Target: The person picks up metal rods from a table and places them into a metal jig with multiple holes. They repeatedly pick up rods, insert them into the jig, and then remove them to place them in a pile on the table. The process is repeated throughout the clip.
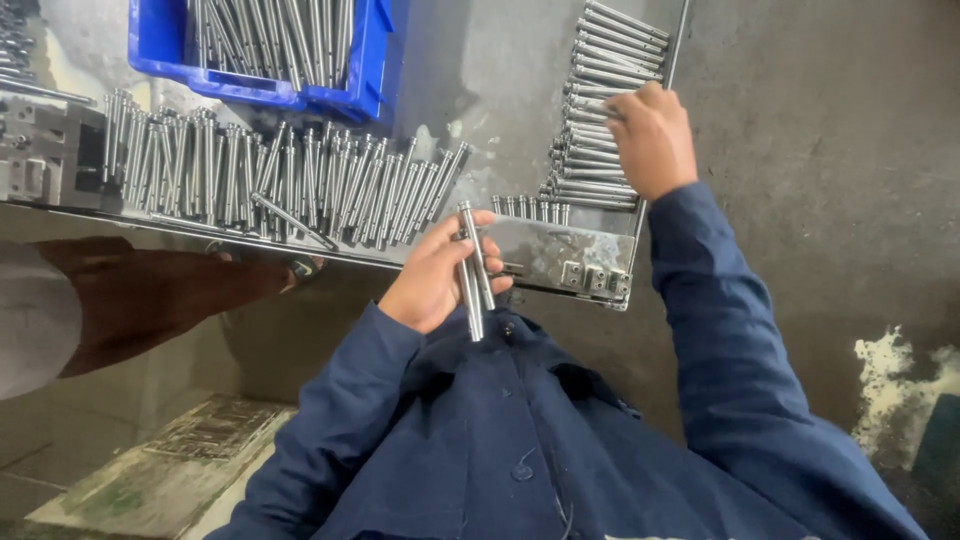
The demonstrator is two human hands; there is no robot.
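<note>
My left hand (pixel 437 272) is closed around two or three shiny steel rods (pixel 472 270), held upright just in front of the metal bench edge. My right hand (pixel 652 138) reaches out to a neat stack of the same steel rods (pixel 600 110) lying on the right part of the bench, fingers curled on the top of the pile. Whether it grips a rod I cannot tell. I wear dark blue sleeves.
A long row of steel rods (pixel 280 175) leans along the bench (pixel 560 255). A blue plastic crate (pixel 160 45) with more rods stands behind. Another person's arm (pixel 150 295) lies at the left below the bench edge. Concrete floor on the right.
</note>
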